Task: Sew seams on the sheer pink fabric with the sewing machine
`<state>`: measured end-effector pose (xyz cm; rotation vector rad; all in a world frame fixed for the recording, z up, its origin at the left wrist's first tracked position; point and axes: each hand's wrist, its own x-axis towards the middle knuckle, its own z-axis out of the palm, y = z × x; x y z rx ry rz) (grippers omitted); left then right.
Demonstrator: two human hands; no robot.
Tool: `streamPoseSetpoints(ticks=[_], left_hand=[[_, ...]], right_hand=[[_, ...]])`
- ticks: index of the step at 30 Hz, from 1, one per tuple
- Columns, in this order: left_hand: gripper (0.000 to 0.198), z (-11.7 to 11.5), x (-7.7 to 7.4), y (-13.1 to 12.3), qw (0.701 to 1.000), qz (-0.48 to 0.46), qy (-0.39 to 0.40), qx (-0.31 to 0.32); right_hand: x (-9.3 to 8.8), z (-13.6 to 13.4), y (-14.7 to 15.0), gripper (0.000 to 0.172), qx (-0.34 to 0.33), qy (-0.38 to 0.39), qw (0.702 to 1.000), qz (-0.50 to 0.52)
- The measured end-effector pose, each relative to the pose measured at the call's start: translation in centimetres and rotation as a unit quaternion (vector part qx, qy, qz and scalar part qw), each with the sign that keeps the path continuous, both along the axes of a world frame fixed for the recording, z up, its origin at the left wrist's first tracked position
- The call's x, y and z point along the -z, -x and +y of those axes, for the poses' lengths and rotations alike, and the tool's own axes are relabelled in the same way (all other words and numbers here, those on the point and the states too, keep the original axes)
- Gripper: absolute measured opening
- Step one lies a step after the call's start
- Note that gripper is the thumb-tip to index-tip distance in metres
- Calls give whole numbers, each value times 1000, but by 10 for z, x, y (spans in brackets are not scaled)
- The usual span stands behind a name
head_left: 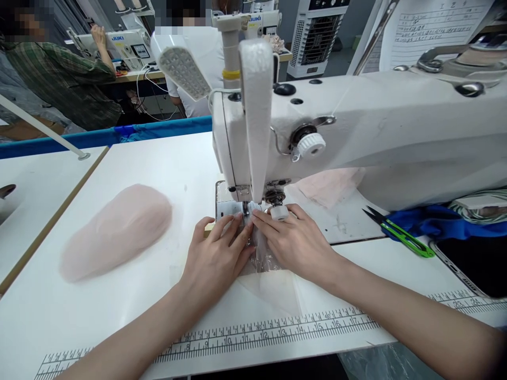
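A piece of sheer pale fabric (273,287) lies under the needle area of a white sewing machine (356,116), its near end spread over the table edge. My left hand (217,248) is at the left of the presser foot, thumb and forefinger closed on the fabric, other fingers bent on the metal plate. From the right, my right hand (297,240) holds the same fabric with its fingers close together, tips beside the foot; its thumb is hidden. The two forefingers nearly meet at the needle, which my fingers and the machine head partly hide.
A sheer pink piece (119,232) lies on the table at left, another pink piece (330,184) behind the needle. At right are green thread snips (407,237), blue cloth (435,224) and a phone (475,264). A printed ruler (245,338) runs along the front edge. Co-workers sit beyond.
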<state>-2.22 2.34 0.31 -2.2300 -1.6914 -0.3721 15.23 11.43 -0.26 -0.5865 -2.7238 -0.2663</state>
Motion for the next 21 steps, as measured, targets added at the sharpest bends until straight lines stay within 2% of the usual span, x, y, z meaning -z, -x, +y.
streamPoseSetpoints(ticks=[9, 13, 16, 18, 19, 21], left_hand=[[35, 5, 0, 3, 1000, -11, 13, -1], [32, 2, -4, 4, 1000, -13, -1, 2], [26, -5, -15, 8, 999, -24, -5, 21], [29, -9, -24, 12, 995, -47, 57, 63], [33, -11, -28, 14, 990, -55, 103, 85], [32, -12, -33, 18, 976, -56, 176, 112]], right_hand=[[1, 6, 2, 32, 9, -9, 1000, -10], [-8, 5, -2, 31, -8, 7, 1000, 15], [-26, 0, -11, 22, -27, 108, 994, 20], [-40, -6, -18, 12, -53, 228, 972, -22], [-45, -8, -21, 14, -66, 276, 958, -50], [-52, -12, -25, 10, -77, 326, 938, -93]])
